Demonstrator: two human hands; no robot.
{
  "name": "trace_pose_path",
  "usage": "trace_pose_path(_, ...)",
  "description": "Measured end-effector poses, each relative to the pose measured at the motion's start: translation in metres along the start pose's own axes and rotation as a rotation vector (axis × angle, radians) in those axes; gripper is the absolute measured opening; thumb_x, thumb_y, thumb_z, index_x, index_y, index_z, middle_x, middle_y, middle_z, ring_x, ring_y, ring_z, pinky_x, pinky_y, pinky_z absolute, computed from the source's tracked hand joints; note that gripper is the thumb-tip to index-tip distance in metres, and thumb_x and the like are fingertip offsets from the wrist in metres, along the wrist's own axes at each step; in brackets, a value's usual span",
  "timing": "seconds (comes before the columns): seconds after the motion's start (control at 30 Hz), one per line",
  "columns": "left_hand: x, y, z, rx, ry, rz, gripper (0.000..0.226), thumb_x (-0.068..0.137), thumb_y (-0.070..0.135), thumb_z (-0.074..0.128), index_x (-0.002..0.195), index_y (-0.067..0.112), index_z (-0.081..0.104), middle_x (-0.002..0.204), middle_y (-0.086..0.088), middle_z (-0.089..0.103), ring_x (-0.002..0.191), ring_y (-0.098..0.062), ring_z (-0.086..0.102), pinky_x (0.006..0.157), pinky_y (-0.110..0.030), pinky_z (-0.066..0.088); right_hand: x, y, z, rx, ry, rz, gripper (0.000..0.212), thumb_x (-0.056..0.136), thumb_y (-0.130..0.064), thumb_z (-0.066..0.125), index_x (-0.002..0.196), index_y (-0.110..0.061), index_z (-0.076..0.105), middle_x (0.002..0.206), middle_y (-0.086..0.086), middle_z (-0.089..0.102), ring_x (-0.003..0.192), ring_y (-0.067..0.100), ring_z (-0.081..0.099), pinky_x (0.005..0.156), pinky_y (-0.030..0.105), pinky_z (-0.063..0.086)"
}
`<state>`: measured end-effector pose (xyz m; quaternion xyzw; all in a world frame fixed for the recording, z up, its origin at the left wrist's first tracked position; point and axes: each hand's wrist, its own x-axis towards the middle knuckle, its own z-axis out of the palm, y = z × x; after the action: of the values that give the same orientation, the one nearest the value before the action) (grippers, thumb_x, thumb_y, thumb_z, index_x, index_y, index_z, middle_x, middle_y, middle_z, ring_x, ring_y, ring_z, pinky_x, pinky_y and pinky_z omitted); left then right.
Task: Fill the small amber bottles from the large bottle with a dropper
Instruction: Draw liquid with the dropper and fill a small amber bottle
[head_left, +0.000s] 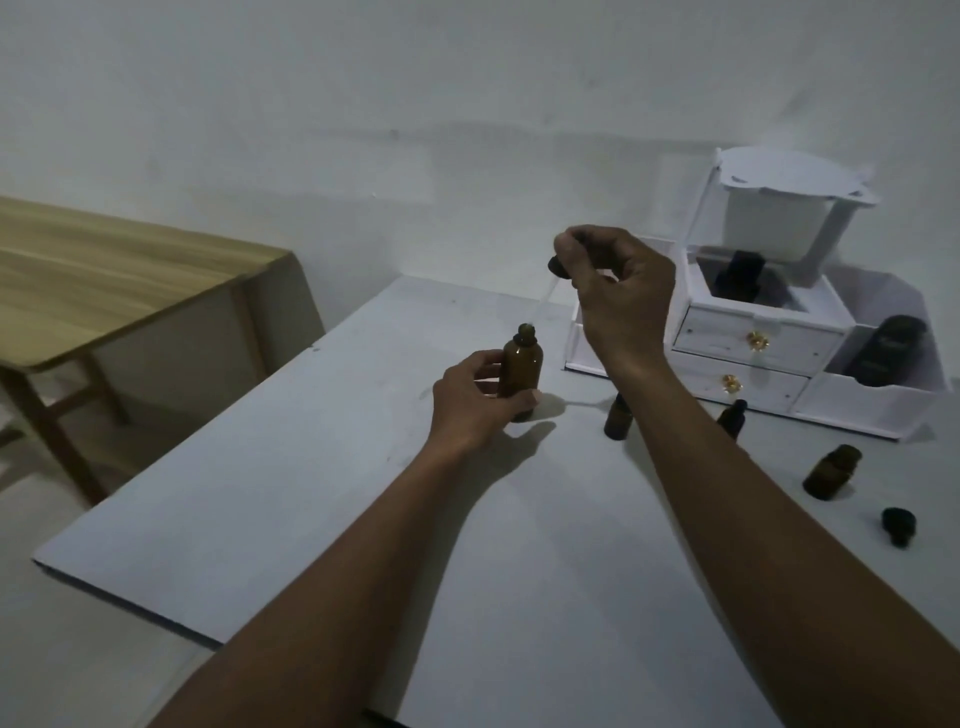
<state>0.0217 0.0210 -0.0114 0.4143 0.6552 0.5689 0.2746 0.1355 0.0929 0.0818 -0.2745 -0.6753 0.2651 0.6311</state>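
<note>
The large amber bottle stands upright and uncapped on the white table, with my left hand wrapped around its lower body. Above it, my right hand pinches the black bulb of a dropper; its thin glass tube slants down and its tip is at the bottle's mouth. Three small amber bottles stand to the right: one beside my right forearm, one with a black cap, and an uncapped one. A loose black cap lies near the right edge.
A white drawer organiser stands at the back right, holding dark bottles in its compartments. A wooden table stands to the left, apart from the white one. A plain wall is behind.
</note>
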Motion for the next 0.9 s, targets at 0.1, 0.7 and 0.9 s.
trace_pose_path(0.1, 0.000, -0.001, 0.001, 0.003, 0.004, -0.015, 0.065, 0.071, 0.021, 0.091, 0.130, 0.019, 0.064, 0.121, -0.001, 0.071, 0.105, -0.018, 0.068, 0.099, -0.042, 0.055, -0.002, 0.007, 0.005, -0.030, -0.048, 0.012, 0.016, 0.088, -0.028, 0.072, 0.096, -0.014, 0.075, 0.081, -0.008, 0.074, 0.073, 0.003, 0.072, 0.071, 0.014, 0.055)
trace_pose_path(0.7, -0.003, -0.005, -0.002, -0.044, -0.002, -0.038, 0.057, 0.078, 0.021, 0.088, 0.129, 0.021, 0.064, 0.123, 0.000, 0.071, 0.104, -0.020, 0.069, 0.097, -0.040, 0.056, -0.029, 0.037, 0.022, -0.171, -0.200, 0.109, 0.014, 0.086, -0.029, 0.074, 0.092, -0.017, 0.077, 0.080, -0.009, 0.075, 0.076, 0.002, 0.071, 0.073, 0.014, 0.055)
trace_pose_path(0.9, -0.003, -0.005, -0.001, -0.047, -0.008, -0.058, 0.058, 0.078, 0.022, 0.088, 0.130, 0.020, 0.063, 0.124, 0.000, 0.071, 0.104, -0.019, 0.069, 0.099, -0.041, 0.054, -0.029, 0.039, 0.024, -0.188, -0.186, 0.109, 0.013, 0.087, -0.029, 0.073, 0.091, -0.017, 0.077, 0.080, -0.008, 0.074, 0.075, 0.002, 0.070, 0.072, 0.011, 0.053)
